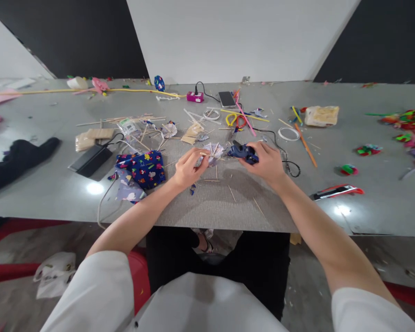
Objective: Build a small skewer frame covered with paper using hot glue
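My left hand (191, 167) is closed, pinching a short wooden stick (204, 154) between thumb and fingertips. Just beyond the fingertips is a small round piece of pale fabric with thin sticks spread across it (214, 152); whether the hand touches it is unclear. My right hand (265, 161) grips a dark blue hot glue gun (242, 153), its nozzle end pointing left at the fabric piece. A black cord (275, 138) runs on the table behind that hand. Left of my left hand lies a folded navy patterned cloth (147, 168).
Loose wooden sticks (141, 119), red-and-yellow-handled scissors (235, 121) and a phone (227, 99) lie farther back. A black box with cables (91, 160) is at left. A utility knife (337, 191) lies near the right front edge, with an orange stick (306, 145) behind it.
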`<move>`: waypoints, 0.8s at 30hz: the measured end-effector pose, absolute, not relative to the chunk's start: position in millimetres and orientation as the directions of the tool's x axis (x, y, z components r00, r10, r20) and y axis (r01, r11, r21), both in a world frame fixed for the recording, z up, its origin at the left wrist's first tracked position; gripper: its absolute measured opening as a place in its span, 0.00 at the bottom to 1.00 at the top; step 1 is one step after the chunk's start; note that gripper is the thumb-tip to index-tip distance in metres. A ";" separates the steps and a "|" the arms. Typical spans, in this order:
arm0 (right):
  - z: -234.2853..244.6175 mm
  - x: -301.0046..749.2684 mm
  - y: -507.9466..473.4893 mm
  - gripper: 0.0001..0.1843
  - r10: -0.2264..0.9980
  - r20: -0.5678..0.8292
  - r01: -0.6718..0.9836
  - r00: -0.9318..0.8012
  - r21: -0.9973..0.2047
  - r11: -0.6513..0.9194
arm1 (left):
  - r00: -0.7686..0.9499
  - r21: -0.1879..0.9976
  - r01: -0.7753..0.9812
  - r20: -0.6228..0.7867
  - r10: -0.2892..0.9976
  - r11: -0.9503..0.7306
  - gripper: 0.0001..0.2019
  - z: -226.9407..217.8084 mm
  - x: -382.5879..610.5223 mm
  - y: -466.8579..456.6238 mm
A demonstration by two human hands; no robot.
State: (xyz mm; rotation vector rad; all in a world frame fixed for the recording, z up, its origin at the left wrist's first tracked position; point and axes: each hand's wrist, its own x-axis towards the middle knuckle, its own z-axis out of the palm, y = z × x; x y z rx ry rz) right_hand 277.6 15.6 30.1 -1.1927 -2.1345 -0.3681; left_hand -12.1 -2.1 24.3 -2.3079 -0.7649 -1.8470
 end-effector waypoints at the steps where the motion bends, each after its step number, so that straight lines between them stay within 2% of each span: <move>1: 31.4 278.2 14.7 0.21 0.645 0.659 0.824 -0.387 -0.066 0.562 | 0.136 0.242 0.436 0.934 0.329 -0.867 0.08 24.9 -12.2 -2.3; 7: 34.6 274.6 10.5 0.24 0.650 0.607 0.797 -0.458 -0.044 0.602 | 0.124 0.242 0.440 0.937 0.326 -0.865 0.07 27.1 -12.4 -3.2; 17: 35.9 266.8 6.5 0.27 0.668 0.562 0.818 -0.487 0.025 0.575 | 0.202 0.142 0.439 0.946 0.251 -0.887 0.08 27.6 -11.2 -6.3; 24: 34.1 265.0 5.7 0.25 0.687 0.548 0.838 -0.477 0.047 0.544 | 0.200 0.138 0.380 0.953 0.227 -0.915 0.09 31.7 -10.4 -8.0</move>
